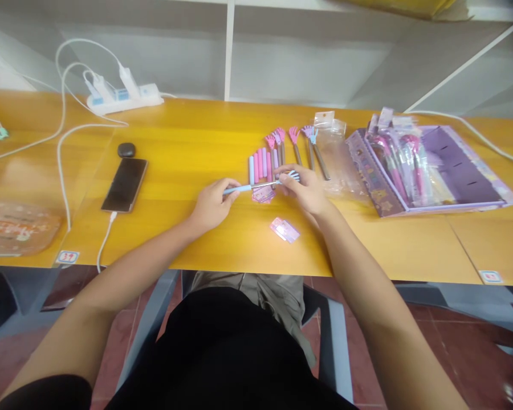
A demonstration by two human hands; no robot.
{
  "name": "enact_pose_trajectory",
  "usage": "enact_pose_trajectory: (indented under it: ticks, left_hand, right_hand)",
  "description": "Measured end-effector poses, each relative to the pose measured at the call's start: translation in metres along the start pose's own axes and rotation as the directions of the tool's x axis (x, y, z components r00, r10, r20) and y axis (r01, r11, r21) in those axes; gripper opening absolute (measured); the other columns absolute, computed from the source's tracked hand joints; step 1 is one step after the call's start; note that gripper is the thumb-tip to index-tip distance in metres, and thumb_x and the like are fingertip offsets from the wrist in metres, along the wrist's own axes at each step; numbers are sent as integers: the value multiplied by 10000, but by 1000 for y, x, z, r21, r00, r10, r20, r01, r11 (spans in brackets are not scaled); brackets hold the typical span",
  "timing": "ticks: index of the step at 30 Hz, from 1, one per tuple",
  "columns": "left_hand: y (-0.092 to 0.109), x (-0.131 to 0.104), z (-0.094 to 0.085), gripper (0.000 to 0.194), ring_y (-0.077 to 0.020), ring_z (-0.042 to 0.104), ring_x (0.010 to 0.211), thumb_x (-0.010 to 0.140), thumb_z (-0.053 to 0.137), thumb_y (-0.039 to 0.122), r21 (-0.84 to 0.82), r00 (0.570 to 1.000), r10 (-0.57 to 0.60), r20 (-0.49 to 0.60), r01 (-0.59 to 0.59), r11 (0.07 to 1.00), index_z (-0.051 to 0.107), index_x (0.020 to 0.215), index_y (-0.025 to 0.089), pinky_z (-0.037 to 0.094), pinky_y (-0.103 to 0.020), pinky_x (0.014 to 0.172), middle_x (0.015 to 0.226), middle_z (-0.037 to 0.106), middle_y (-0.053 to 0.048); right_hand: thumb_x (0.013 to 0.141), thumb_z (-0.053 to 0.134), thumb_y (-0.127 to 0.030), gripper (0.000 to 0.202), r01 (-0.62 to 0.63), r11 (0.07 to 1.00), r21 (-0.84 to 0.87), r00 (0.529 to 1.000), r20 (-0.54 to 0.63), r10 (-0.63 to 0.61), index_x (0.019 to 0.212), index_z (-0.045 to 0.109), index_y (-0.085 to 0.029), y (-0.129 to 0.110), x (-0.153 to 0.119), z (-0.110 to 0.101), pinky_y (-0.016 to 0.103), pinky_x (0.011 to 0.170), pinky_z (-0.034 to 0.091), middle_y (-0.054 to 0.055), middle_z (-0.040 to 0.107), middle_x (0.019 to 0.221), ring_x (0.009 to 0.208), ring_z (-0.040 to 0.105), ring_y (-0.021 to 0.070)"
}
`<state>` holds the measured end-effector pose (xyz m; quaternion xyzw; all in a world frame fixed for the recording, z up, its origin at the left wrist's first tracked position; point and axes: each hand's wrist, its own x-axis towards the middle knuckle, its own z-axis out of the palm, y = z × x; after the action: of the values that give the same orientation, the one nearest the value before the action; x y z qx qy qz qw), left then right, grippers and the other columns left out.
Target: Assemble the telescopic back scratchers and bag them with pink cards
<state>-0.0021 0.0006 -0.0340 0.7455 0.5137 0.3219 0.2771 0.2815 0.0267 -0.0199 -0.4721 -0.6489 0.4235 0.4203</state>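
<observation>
A light-blue back scratcher [263, 185] with a metal rod stretches between my hands above the table. My left hand [214, 202] is closed around its blue handle sleeve. At the other end, the fingers of my right hand [304, 188] pinch the rod just below the small hand-shaped head. Beyond the rod lie several pink, purple and blue handle sleeves [263, 162] in a row. Several hand-shaped heads on metal rods [297, 147] lie beside them. Small printed cards [284, 229] rest nearer the table's front edge, with more cards [263, 195] partly under the rod.
At the right stands a purple display box [465, 165] with several bagged back scratchers inside. Clear plastic bags [337, 156] lie to its left. A phone [125, 185] on a charging cable, a dark earbud case [126, 150] and a white power strip [126, 99] occupy the left side.
</observation>
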Motion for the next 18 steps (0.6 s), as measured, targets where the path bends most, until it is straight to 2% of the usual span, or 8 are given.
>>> enact_pose_trajectory:
  ticks: [8, 14, 18]
  left_hand:
    - [1, -1, 0, 174, -201, 732, 956, 1041, 644, 248, 28, 1000, 5, 7, -5, 1000, 732, 1191, 235, 549, -333, 903, 1109, 810, -39]
    - [4, -1, -1, 176, -206, 729, 961, 1044, 638, 263, 32, 1000, -11, 9, 11, 999, 740, 1186, 240, 549, -330, 897, 1108, 813, -37]
    - [2, -1, -1, 185, -211, 722, 953, 1051, 627, 274, 46, 1000, 10, 10, -11, 999, 750, 1186, 245, 544, -340, 907, 1098, 812, -35]
  right_hand:
    - [888, 802, -727, 549, -4, 1000, -14, 1000, -5, 4, 1061, 757, -208, 2, 0, 3, 286, 592, 419, -39, 589, 613, 580, 525, 146]
    - [870, 817, -726, 561, -21, 999, 44, 1000, 7, 21, 1066, 750, -205, 0, 0, 8, 284, 583, 403, -51, 556, 601, 572, 499, 141]
    - [875, 814, -708, 523, -30, 999, 26, 999, -11, 30, 1062, 752, -223, -1, -2, 11, 302, 589, 412, -44, 556, 617, 576, 497, 154]
